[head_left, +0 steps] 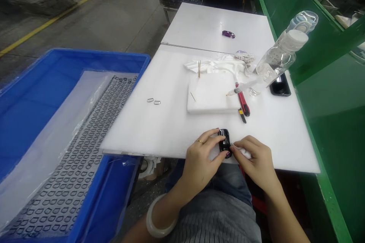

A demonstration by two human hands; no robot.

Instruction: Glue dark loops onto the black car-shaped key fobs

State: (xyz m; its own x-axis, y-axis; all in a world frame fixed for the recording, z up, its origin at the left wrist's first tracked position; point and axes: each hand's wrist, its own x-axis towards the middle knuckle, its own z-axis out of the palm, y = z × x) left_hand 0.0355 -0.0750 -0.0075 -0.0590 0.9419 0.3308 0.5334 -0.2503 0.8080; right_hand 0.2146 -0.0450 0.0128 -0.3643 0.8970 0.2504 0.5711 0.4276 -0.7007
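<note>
Left hand clamps small black car at near table edge; right hand pinches white cloth against it.

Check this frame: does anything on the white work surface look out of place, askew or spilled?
Nothing spilled or damaged. The clear water bottle seems to lean, perhaps only from the wide lens. Two small black rings lie loose, apart from the sheet of rings in the blue bin. A purple piece sits alone on the far board.

a small glossy black car-shaped piece lies lengthwise at the white board's near edge.
</note>
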